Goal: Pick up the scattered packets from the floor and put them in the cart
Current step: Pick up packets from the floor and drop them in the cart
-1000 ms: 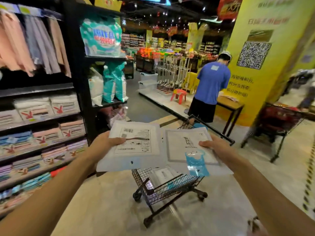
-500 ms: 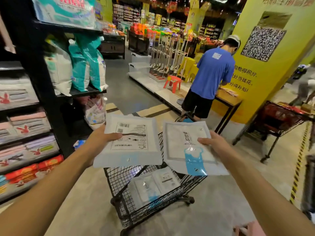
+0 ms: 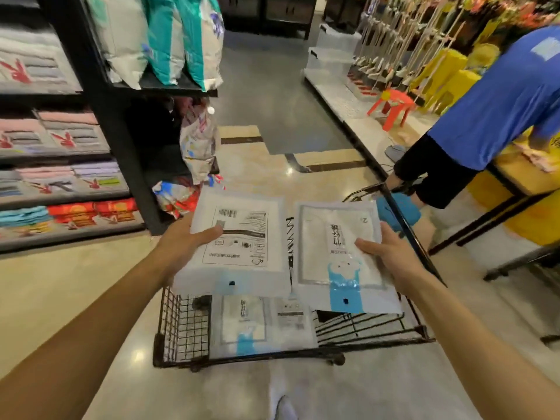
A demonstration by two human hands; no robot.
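Four packets [image 3: 242, 237], one cart [image 3: 185, 328], one red stool [image 3: 391, 106], one bystander [image 3: 500, 101].

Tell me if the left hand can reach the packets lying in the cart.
Probably not yet: the left hand grips its own packet above the open cart, though nothing else blocks the packets inside.

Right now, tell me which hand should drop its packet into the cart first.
Left, probably. The left hand holds the barcode packet directly above the packets already lying in the cart. The right hand holds the blue-marked packet nearer the handle bar.
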